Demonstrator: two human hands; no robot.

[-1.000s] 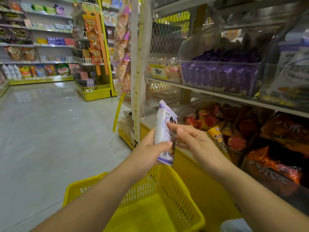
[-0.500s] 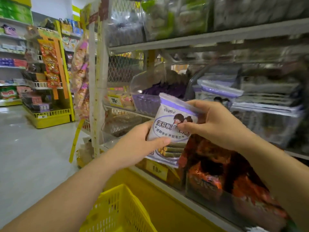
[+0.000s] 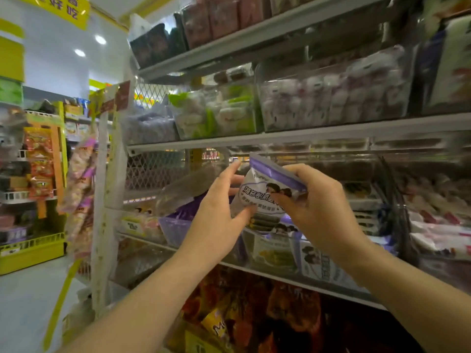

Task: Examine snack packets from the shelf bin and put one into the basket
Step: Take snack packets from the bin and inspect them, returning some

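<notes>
A white snack packet (image 3: pixel 257 197) with a purple top band and printed writing is held up in front of the middle shelf. My right hand (image 3: pixel 318 207) grips its right side, thumb across the front. My left hand (image 3: pixel 219 215) holds its left edge, thumb on the front and fingers behind. Just below sits a clear shelf bin (image 3: pixel 272 248) with more packets of the same kind. The basket is out of view.
A clear bin of purple packets (image 3: pixel 175 225) stands to the left with its lid (image 3: pixel 188 184) tilted up. Green and white sweets fill bins on the shelf above (image 3: pixel 280 133). Orange and red bags (image 3: pixel 254 309) lie on the shelf below. The aisle floor (image 3: pixel 23 301) opens left.
Both hands have lifted the packet higher and closer to the shelf bin. My view has tilted up, so the yellow basket has dropped out of sight.
</notes>
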